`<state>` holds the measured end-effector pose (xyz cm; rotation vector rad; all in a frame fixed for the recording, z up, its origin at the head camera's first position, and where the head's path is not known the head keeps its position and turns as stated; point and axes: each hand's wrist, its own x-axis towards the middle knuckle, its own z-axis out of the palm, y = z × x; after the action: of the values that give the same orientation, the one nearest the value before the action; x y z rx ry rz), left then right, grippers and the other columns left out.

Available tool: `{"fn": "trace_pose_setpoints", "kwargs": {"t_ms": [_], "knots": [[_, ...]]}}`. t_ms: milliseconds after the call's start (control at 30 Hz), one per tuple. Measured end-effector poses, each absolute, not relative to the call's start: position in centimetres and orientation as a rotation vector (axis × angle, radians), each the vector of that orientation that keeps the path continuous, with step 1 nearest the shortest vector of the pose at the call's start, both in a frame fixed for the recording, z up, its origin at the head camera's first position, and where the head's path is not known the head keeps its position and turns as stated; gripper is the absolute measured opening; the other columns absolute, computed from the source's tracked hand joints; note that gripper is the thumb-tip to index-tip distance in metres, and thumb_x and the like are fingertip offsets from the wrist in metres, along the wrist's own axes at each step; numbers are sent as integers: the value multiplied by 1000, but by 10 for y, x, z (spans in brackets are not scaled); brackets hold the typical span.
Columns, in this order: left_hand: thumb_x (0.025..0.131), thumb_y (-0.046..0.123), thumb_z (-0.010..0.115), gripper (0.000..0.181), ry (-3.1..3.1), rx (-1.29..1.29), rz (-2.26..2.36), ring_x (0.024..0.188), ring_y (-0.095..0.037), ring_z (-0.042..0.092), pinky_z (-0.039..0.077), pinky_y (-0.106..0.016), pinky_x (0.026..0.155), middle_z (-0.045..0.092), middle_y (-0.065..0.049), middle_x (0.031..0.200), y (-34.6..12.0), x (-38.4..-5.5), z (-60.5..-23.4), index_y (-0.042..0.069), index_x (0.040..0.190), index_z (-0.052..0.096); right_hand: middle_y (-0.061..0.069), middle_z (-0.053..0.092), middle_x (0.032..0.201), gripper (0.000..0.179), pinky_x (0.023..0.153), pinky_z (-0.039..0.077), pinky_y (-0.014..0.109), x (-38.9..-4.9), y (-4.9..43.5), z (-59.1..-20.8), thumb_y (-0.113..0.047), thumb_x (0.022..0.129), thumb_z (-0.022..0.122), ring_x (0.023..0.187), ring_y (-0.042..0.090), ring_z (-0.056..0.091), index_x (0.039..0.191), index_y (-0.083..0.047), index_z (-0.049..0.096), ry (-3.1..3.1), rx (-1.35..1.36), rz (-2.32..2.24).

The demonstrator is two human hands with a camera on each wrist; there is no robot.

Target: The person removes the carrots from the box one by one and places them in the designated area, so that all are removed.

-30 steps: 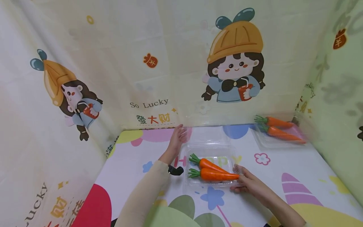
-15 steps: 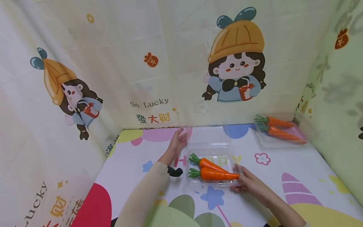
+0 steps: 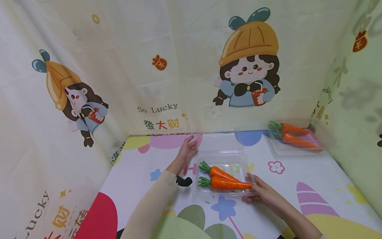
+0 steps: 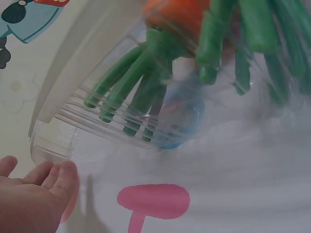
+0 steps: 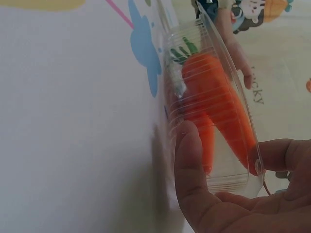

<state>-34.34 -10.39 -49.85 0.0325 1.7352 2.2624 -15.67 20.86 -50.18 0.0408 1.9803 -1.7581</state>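
Head view: grips the box (image 3: 228,161) at right with the right hand (image 3: 259,191), holds the left hand (image 3: 188,151) loose-fingered beside the lid (image 3: 221,142); might spill its carrots (image 3: 226,183) by one-sided tilting.

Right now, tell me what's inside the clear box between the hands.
The clear box holds a front carrot and a rear carrot, both green-topped. In the head view, the rear one's tip and anything directly beneath both are covered.
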Motion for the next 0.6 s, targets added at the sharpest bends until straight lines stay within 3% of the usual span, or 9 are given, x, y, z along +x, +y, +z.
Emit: {"fn": "trace_pose_setpoints", "kwargs": {"t_ms": [200,367,467,600], "knots": [[111,37,30,64,1735,59,2230,155,-43,24,24,-54,125,22,-27,167,-110,-337,-501,4,164,18,36,48,145,74,89,60,35,-155,209,-502,-16,103,45,103,29,74,161,6,5,2003,10,-1762],[111,34,33,64,1754,30,2187,154,-43,28,27,-53,125,25,-29,166,-115,-329,-502,1,163,17,33,44,150,80,82,59,34,-156,209,-497,-26,98,56,99,26,70,161,1,16,2257,63,-1591],[111,28,35,60,1809,10,2135,151,-43,34,30,-53,123,32,-30,162,-118,-323,-503,-2,161,19,31,38,156,84,84,58,40,-156,210,-490,-32,94,65,108,32,66,160,-1,24,2470,67,-1418],[111,24,36,55,1893,11,2024,147,-42,41,35,-52,121,40,-28,158,-125,-311,-503,-3,158,27,31,42,154,82,94,55,57,-152,211,-485,-35,93,73,126,47,58,157,-2,35,2720,-33,-1286]]}}
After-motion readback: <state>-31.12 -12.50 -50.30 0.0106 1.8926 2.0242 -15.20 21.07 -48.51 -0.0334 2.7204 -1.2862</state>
